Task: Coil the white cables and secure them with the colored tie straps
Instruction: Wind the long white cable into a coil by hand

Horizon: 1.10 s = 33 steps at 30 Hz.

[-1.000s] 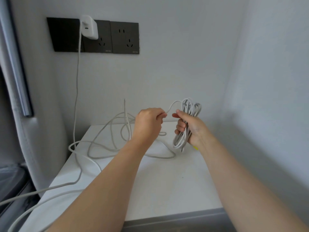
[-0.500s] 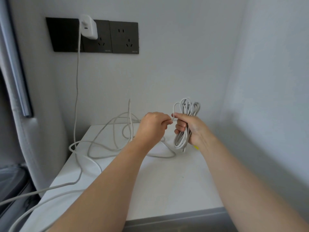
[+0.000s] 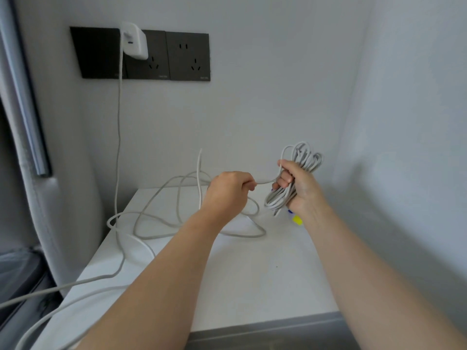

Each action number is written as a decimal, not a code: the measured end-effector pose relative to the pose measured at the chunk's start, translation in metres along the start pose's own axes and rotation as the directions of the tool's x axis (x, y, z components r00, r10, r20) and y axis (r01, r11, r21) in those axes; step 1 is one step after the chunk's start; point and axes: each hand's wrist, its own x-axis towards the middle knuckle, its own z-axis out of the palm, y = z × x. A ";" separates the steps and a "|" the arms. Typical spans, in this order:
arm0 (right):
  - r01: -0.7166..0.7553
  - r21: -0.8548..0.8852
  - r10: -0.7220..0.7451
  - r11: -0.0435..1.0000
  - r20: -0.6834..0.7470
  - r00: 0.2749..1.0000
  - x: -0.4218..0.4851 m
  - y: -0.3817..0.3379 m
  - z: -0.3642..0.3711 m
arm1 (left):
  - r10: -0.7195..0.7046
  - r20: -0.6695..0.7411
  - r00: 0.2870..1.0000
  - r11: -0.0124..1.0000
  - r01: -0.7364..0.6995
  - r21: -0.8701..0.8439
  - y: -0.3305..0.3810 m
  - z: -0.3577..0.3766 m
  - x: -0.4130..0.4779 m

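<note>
My right hand [image 3: 302,188] grips a bundle of coiled white cable [image 3: 300,160], its loops sticking out above and below the fist. My left hand [image 3: 231,193] pinches the free run of that cable just left of the bundle, a short taut piece stretching between both hands. The loose white cable [image 3: 161,223] lies in wide loops on the white tabletop [image 3: 252,274]. Yellow and blue tie straps [image 3: 296,219] peek out on the table behind my right wrist, mostly hidden.
A white charger [image 3: 134,44] is plugged into a dark wall socket panel [image 3: 188,56]; its cable [image 3: 118,137] hangs down to the table and runs off the left edge. Walls close in behind and to the right. A grey padded edge [image 3: 38,198] stands at the left.
My left hand has drawn back to the left from the bundle, pulling a short length of cable taut. My right hand has lifted the coil slightly.
</note>
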 end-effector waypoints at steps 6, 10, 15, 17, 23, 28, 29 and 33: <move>-0.028 -0.097 0.032 0.995 0.041 0.999 0.000 0.003 0.000 | 0.033 0.024 0.999 0.999 -0.033 -0.003 0.000 0.003 -0.001; -0.007 -0.189 0.008 0.982 0.005 1.000 0.002 0.007 -0.001 | 0.073 0.063 0.995 0.997 -0.071 -0.044 0.005 0.002 -0.003; 0.020 -0.091 -0.027 0.996 -0.068 0.997 0.007 0.011 0.000 | 0.054 0.123 0.991 0.998 -0.049 -0.042 0.010 0.000 -0.003; 0.027 -0.056 -0.032 0.998 -0.079 0.996 0.008 0.012 0.000 | 0.073 0.143 0.987 0.997 -0.070 -0.026 0.011 -0.001 -0.003; -0.016 0.188 0.033 0.982 -0.089 0.996 0.005 0.002 -0.003 | 0.087 0.103 0.991 0.992 -0.076 -0.100 0.009 -0.002 -0.004; -0.053 0.287 0.074 0.957 -0.063 0.995 0.001 -0.001 -0.002 | -0.010 0.142 0.990 0.969 0.045 -0.243 0.009 -0.004 -0.003; -0.056 0.305 0.076 0.951 -0.055 0.996 0.001 -0.001 -0.002 | -0.019 0.151 0.988 0.962 0.059 -0.267 0.009 -0.006 -0.002; -0.036 0.335 0.038 0.942 -0.002 0.999 0.001 -0.003 -0.001 | -0.061 0.130 0.990 0.945 0.099 -0.310 0.010 -0.009 0.000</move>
